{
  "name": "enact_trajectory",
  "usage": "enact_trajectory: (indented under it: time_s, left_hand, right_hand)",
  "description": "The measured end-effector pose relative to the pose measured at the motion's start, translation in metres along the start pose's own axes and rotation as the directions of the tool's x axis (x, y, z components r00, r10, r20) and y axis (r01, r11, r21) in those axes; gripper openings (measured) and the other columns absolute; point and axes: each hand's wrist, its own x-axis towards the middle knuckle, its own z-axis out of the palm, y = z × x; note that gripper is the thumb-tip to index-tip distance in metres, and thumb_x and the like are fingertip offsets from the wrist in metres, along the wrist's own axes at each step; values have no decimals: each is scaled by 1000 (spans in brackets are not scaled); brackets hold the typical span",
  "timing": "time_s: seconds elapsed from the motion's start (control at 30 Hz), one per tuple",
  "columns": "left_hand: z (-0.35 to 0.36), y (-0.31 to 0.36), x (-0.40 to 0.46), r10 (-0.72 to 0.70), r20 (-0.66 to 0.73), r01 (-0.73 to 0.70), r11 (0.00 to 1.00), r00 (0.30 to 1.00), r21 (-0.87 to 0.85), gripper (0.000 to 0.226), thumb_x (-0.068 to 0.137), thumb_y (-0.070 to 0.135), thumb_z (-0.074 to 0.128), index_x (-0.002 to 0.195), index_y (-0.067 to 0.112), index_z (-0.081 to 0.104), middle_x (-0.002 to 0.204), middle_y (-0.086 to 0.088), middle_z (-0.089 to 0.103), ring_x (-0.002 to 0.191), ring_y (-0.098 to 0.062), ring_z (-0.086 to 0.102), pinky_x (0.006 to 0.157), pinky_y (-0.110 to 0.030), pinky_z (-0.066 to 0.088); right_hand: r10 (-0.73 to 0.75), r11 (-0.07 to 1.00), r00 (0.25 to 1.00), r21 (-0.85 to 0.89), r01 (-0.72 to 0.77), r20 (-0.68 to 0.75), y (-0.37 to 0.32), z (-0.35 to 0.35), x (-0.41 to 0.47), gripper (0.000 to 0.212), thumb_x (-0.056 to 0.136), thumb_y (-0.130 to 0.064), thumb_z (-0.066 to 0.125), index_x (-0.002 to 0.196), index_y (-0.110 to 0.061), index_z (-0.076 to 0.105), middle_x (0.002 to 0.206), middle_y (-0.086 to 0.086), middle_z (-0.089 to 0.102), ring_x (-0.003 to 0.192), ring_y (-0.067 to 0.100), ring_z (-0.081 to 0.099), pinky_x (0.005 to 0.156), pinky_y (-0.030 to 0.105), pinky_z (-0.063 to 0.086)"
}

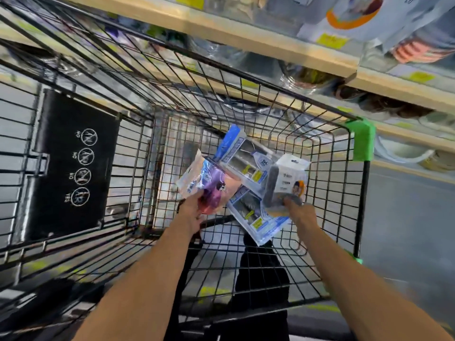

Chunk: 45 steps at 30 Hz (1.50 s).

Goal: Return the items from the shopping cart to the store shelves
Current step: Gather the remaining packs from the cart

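I look down into a black wire shopping cart. My left hand grips the near end of a pink and purple plastic packet above the basket floor. My right hand holds a white pack with a grey pad by its lower edge. Two flat blue-and-white packages lie on the cart floor: one beyond the hands, the other between my wrists, partly under the held items.
Store shelves with yellow price tags run along the top, holding wrapped goods. The cart's black child-seat flap stands at the left. A green corner guard marks the cart's right rim. Grey floor lies to the right.
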Motion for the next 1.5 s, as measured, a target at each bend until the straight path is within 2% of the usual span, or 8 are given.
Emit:
enact_trajectory:
  time_s: [0.27, 0.43, 0.57, 0.87, 1.03, 1.13, 1.23, 1.5]
  left_hand:
    - [-12, 12, 24, -31, 36, 35, 992, 999, -119, 42, 81, 31, 79, 108, 2, 67, 107, -19, 73, 98, -28, 71, 97, -45, 53]
    - [-5, 18, 23, -35, 12, 36, 990, 999, -138, 24, 95, 28, 61, 100, 4, 63, 93, -12, 71, 69, -23, 70, 59, -39, 59]
    - [-20, 24, 20, 24, 62, -6, 963, 998, -270, 19, 97, 20, 57, 109, 7, 64, 111, -18, 71, 90, -33, 71, 64, -57, 60]
    - [-63, 97, -45, 390, 24, -381, 909, 920, -168, 29, 93, 6, 62, 121, 11, 62, 114, -10, 72, 86, -19, 73, 61, -32, 61]
    - [-83, 162, -119, 560, 151, -551, 828, 814, -99, 50, 84, 10, 69, 131, 2, 55, 128, -18, 65, 100, -27, 66, 77, -35, 59]
    - [-106, 183, -161, 635, 239, -669, 737, 735, 100, 42, 77, -1, 71, 118, 2, 64, 118, -22, 69, 81, -17, 73, 73, -32, 61]
    - [-124, 212, -206, 660, 366, -754, 578, 656, 311, 49, 63, 2, 85, 109, 13, 73, 109, -14, 74, 97, -30, 71, 90, -49, 56]
    - [-73, 290, -327, 898, 365, -965, 190, 245, 180, 41, 76, -2, 75, 111, 19, 68, 105, 2, 75, 93, -8, 72, 81, -23, 58]
  right_hand:
    - [60, 998, 998, 17, -60, 5, 3, 18, 17, 108, 61, -34, 92, 143, 1, 31, 136, 20, 49, 123, 38, 53, 99, 50, 49]
    - [-83, 993, 989, 96, 72, 122, 10, 30, 38, 134, 16, -48, 94, 134, -5, 47, 117, 12, 67, 107, 30, 67, 94, 50, 55]
    - [-139, 987, 983, 97, 127, 120, 7, 29, 29, 117, 17, -48, 91, 122, -8, 57, 103, 6, 73, 94, 24, 70, 87, 41, 58]
    - [-235, 968, 904, 3, 251, 358, -61, 14, -73, 38, 68, -10, 87, 52, -13, 53, 42, -10, 51, 48, 14, 52, 47, 23, 38]
    - [-178, 970, 749, 242, 24, 639, -75, 6, -141, 61, 70, 0, 84, 125, -4, 57, 104, 12, 75, 86, 20, 75, 80, 41, 60]
    - [-247, 894, 680, 433, -116, 691, -71, 6, -181, 45, 81, 13, 69, 124, 6, 57, 106, 21, 72, 80, 20, 75, 63, 34, 61]
    - [-369, 783, 601, 585, -210, 709, -69, 9, -207, 98, 41, 4, 96, 130, 7, 53, 126, 31, 61, 113, 44, 63, 94, 61, 51]
    - [-583, 676, 512, 726, -125, 631, -104, -17, -243, 97, 40, 25, 79, 130, 4, 51, 119, 34, 64, 109, 49, 63, 79, 52, 59]
